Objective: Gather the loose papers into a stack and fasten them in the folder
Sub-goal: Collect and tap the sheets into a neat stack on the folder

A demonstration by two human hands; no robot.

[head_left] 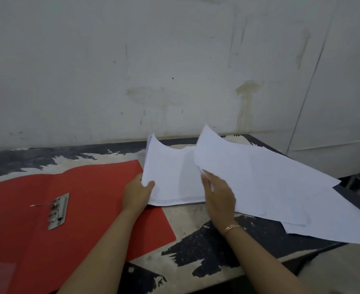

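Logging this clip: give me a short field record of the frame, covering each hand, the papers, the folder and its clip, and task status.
left hand: grips the left edge of the paper stack, thumb on top
right hand: holds a loose sheet, lifted at its far corner
other loose papers: fanned out to the right, overhanging the table edge
folder: red, open flat, left of the stack
metal clip: on the folder, no paper under it
task status: papers partly gathered, not yet fastened
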